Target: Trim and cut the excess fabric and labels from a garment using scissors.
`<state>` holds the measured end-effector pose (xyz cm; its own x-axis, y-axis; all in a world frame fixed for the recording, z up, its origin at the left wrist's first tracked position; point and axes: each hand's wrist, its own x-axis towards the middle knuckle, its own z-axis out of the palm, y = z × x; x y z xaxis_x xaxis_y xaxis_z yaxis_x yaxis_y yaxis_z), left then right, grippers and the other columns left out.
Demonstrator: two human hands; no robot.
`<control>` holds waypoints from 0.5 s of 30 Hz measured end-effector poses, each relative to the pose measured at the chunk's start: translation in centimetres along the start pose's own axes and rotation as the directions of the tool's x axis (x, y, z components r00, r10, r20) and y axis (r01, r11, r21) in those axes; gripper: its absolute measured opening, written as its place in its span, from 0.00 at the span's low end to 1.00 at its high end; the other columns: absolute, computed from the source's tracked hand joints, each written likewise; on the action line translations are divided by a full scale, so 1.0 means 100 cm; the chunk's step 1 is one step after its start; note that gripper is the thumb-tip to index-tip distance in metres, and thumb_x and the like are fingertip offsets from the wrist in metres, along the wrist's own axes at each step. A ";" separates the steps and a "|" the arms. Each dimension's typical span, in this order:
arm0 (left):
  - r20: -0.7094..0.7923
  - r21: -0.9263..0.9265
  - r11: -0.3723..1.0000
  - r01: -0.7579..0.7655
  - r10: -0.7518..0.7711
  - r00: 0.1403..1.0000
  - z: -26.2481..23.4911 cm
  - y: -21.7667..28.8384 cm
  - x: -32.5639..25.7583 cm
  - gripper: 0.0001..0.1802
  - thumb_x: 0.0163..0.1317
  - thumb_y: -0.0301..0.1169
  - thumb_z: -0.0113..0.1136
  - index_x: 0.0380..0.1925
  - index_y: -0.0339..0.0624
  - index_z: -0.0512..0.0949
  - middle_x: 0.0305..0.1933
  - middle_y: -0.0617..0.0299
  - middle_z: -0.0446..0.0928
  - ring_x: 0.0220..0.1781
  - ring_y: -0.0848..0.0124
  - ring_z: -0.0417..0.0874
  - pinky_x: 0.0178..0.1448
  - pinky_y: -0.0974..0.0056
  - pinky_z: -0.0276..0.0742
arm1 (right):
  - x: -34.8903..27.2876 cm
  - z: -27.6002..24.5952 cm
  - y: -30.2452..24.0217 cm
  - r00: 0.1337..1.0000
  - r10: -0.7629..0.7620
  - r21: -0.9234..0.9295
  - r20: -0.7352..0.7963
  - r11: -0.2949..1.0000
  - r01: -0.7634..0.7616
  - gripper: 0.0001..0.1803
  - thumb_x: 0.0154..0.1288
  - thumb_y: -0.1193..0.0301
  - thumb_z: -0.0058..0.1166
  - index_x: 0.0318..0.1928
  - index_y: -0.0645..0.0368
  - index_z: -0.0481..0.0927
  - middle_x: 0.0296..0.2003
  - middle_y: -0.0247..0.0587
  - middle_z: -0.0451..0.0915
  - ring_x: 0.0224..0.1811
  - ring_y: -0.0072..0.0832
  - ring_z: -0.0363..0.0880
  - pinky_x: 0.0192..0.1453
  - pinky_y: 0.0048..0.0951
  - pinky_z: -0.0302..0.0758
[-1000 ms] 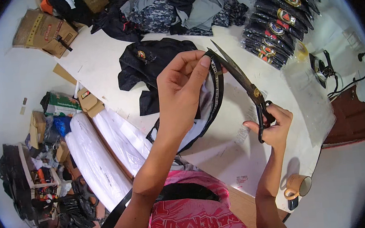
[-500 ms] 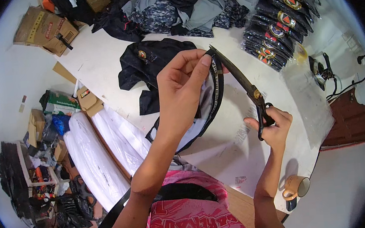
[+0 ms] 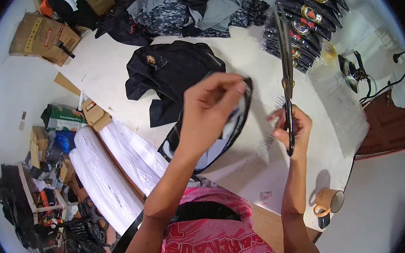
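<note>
Black band (image 3: 239,130) is pinched in your left hand (image 3: 210,107); your right hand (image 3: 300,130) curls round scissors (image 3: 287,78) at its two o'clock; cutting seems unfinished, amount unclear.

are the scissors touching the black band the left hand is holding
Apart: in the head view, white table shows between the scissors and the black band.

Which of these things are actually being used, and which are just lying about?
In use:
dark-edged cloth, held in the left fingers
scissors, held in the right fingers

Apparently just lying about, as neither hand touches them:
mug
iron
cardboard box
plastic-wrapped white rolls
bagged dark garments

I can't tell whether the black garment joins the cloth.
</note>
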<state>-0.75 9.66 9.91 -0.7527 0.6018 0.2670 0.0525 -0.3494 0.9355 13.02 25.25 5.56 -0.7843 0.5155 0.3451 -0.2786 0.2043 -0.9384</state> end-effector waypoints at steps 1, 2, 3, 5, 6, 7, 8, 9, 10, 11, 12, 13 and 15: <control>0.076 -0.020 0.998 0.057 -0.055 0.996 0.003 -0.006 -0.004 0.06 0.63 0.22 0.59 0.39 0.35 0.81 0.36 0.63 0.80 0.39 0.80 0.79 0.42 0.75 0.73 | -0.001 0.006 0.001 1.000 0.008 -0.003 0.007 1.000 -0.008 0.20 0.43 0.73 0.74 0.23 0.57 0.69 0.25 0.32 0.79 0.22 0.13 0.67 0.26 0.18 0.64; 0.157 0.108 0.994 -0.008 -0.009 0.988 0.009 -0.012 -0.007 0.06 0.63 0.21 0.59 0.40 0.34 0.81 0.36 0.65 0.79 0.38 0.81 0.78 0.42 0.75 0.72 | -0.002 0.012 0.003 0.999 0.028 0.100 -0.036 0.995 -0.024 0.20 0.44 0.75 0.74 0.24 0.57 0.69 0.28 0.34 0.79 0.24 0.14 0.69 0.28 0.18 0.66; 0.238 0.091 0.996 -0.001 -0.021 0.971 0.015 -0.019 -0.011 0.07 0.63 0.21 0.59 0.40 0.32 0.80 0.36 0.64 0.79 0.37 0.81 0.77 0.42 0.75 0.72 | -0.001 0.016 0.004 0.995 0.076 0.205 -0.064 0.977 -0.062 0.20 0.44 0.76 0.73 0.26 0.57 0.68 0.30 0.37 0.80 0.25 0.14 0.71 0.30 0.18 0.67; 0.232 0.097 0.990 0.098 -0.118 0.966 0.024 -0.030 -0.018 0.07 0.62 0.21 0.60 0.40 0.33 0.80 0.36 0.64 0.79 0.38 0.80 0.77 0.42 0.74 0.72 | -0.002 0.017 0.004 0.994 0.025 0.147 -0.106 0.989 -0.010 0.20 0.46 0.79 0.72 0.25 0.58 0.68 0.27 0.37 0.79 0.26 0.15 0.72 0.31 0.18 0.69; 0.206 0.085 0.994 0.072 -0.089 0.974 0.023 -0.035 -0.020 0.07 0.62 0.21 0.60 0.40 0.33 0.80 0.36 0.64 0.79 0.38 0.80 0.77 0.42 0.74 0.72 | -0.002 0.015 0.003 0.989 0.096 0.098 -0.117 0.992 -0.084 0.19 0.47 0.80 0.71 0.25 0.58 0.67 0.26 0.37 0.78 0.24 0.15 0.72 0.29 0.18 0.69; 0.176 0.155 0.987 0.041 -0.069 0.982 0.022 -0.039 -0.020 0.08 0.60 0.21 0.62 0.40 0.34 0.81 0.35 0.62 0.79 0.38 0.78 0.77 0.42 0.73 0.72 | -0.002 0.011 0.001 0.973 0.164 0.062 -0.160 0.986 -0.155 0.19 0.47 0.80 0.70 0.25 0.58 0.67 0.24 0.36 0.77 0.23 0.15 0.71 0.28 0.17 0.68; 0.149 0.216 0.976 0.003 -0.036 0.988 0.020 -0.043 -0.022 0.09 0.58 0.22 0.64 0.39 0.35 0.81 0.34 0.60 0.79 0.37 0.76 0.78 0.42 0.72 0.72 | 0.000 0.010 0.003 0.979 0.081 0.044 -0.185 0.996 -0.074 0.19 0.47 0.81 0.70 0.25 0.57 0.67 0.22 0.33 0.74 0.19 0.14 0.69 0.22 0.16 0.65; 0.145 0.223 0.975 0.015 -0.048 0.988 0.017 -0.047 -0.024 0.09 0.58 0.22 0.64 0.39 0.35 0.81 0.34 0.60 0.79 0.37 0.76 0.78 0.42 0.72 0.72 | 0.001 0.008 0.002 0.983 0.074 0.037 -0.171 0.997 -0.069 0.19 0.47 0.81 0.70 0.25 0.57 0.67 0.22 0.33 0.74 0.19 0.14 0.69 0.22 0.16 0.65; 0.170 0.325 0.944 -0.057 0.001 0.985 0.014 -0.051 -0.027 0.10 0.56 0.24 0.65 0.39 0.37 0.81 0.34 0.59 0.79 0.37 0.71 0.79 0.43 0.69 0.73 | 0.001 0.004 0.002 0.974 0.095 0.035 -0.204 0.995 -0.090 0.19 0.47 0.81 0.70 0.25 0.57 0.67 0.21 0.33 0.74 0.18 0.14 0.67 0.20 0.16 0.63; 0.204 0.409 0.898 -0.160 0.080 0.976 0.010 -0.056 -0.031 0.11 0.53 0.25 0.67 0.38 0.38 0.81 0.34 0.57 0.79 0.36 0.66 0.80 0.44 0.66 0.74 | 0.002 0.002 0.002 0.961 0.124 0.039 -0.246 0.992 -0.117 0.19 0.47 0.81 0.70 0.24 0.57 0.67 0.21 0.33 0.73 0.16 0.14 0.66 0.18 0.17 0.61; 0.204 0.424 0.896 -0.129 0.045 0.978 0.006 -0.061 -0.034 0.11 0.53 0.25 0.67 0.38 0.38 0.81 0.34 0.57 0.79 0.36 0.66 0.80 0.44 0.66 0.74 | 0.002 0.000 0.002 0.959 0.119 0.048 -0.259 0.993 -0.110 0.18 0.47 0.81 0.69 0.25 0.57 0.68 0.21 0.33 0.73 0.16 0.14 0.65 0.17 0.17 0.60; 0.252 0.538 0.807 -0.242 0.121 0.960 0.001 -0.067 -0.038 0.12 0.52 0.26 0.68 0.38 0.38 0.81 0.34 0.56 0.79 0.37 0.61 0.80 0.44 0.63 0.75 | 0.003 -0.002 0.002 0.960 0.119 0.043 -0.254 0.993 -0.112 0.18 0.47 0.81 0.69 0.25 0.57 0.68 0.21 0.33 0.73 0.16 0.14 0.65 0.17 0.17 0.60; 0.313 0.631 0.694 -0.347 0.181 0.932 -0.010 -0.080 -0.044 0.13 0.50 0.28 0.69 0.37 0.39 0.81 0.34 0.55 0.79 0.37 0.57 0.80 0.45 0.60 0.75 | 0.004 -0.005 0.001 0.946 0.096 0.041 -0.309 0.995 -0.088 0.18 0.46 0.80 0.70 0.25 0.57 0.68 0.21 0.32 0.73 0.15 0.14 0.64 0.16 0.17 0.59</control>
<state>1.46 9.09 0.98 -0.4872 0.7223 0.4909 0.7116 0.0024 0.7026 12.95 25.92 5.58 -0.5973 0.7648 0.2415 -0.2316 0.1238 -0.9649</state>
